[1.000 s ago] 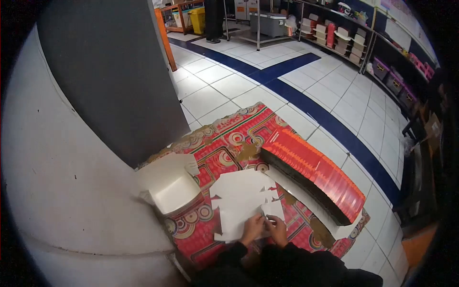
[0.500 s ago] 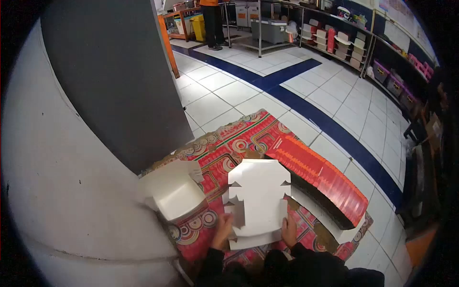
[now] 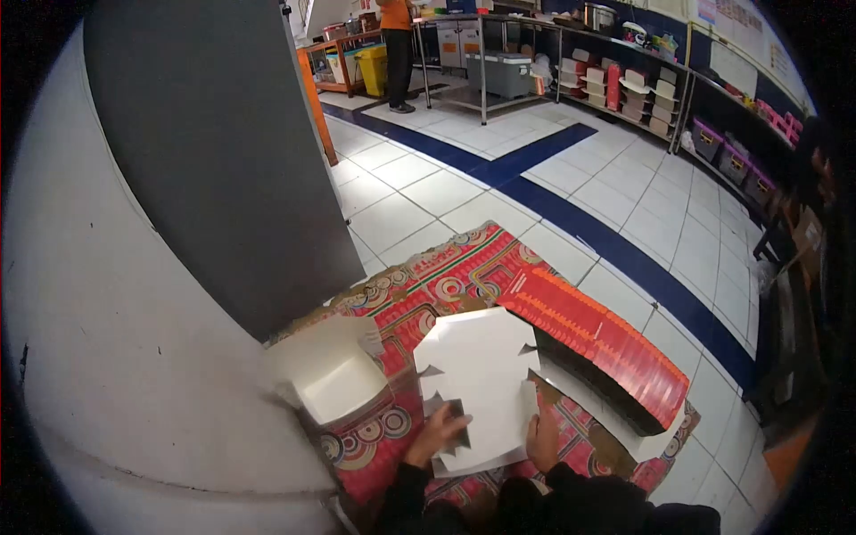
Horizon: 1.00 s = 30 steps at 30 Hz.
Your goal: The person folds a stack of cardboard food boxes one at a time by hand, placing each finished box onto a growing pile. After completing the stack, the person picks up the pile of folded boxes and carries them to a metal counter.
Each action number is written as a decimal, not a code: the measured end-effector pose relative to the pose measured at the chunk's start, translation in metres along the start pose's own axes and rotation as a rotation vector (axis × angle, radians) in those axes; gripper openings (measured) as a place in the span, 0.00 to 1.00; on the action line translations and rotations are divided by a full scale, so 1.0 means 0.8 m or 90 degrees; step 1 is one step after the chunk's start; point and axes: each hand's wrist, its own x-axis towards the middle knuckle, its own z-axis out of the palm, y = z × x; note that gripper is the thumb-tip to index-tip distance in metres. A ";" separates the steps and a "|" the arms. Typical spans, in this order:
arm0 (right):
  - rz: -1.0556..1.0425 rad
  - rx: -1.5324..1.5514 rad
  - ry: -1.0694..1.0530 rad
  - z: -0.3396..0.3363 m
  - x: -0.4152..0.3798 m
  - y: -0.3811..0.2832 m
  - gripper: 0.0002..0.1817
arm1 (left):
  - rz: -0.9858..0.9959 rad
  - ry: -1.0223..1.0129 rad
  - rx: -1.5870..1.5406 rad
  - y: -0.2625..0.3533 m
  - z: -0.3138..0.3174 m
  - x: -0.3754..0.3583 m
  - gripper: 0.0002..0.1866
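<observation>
A flat white cardboard box blank with notched edges lies in front of me over the patterned mat. My left hand grips its lower left side, with fingers on a small raised flap there. On the opposite edge my right hand is closed around the upright right side flap. Left of the blank stands a folded white box with its lid raised. To the right is a long row of stacked red and orange box blanks, packed tightly together.
Beneath everything is a red patterned mat on white floor tiles. A dark grey panel and a pale wall stand close on the left. Farther back are metal shelves, a yellow bin and a person in orange.
My left hand has moved up and inward onto the blank's left flap. The blank has turned slightly and its lower edge lies flatter. My right hand keeps its hold. The view has tilted up a little.
</observation>
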 end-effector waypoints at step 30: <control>-0.142 -0.115 -0.012 0.021 -0.006 -0.067 0.08 | -0.001 0.197 -0.138 -0.033 0.075 0.037 0.19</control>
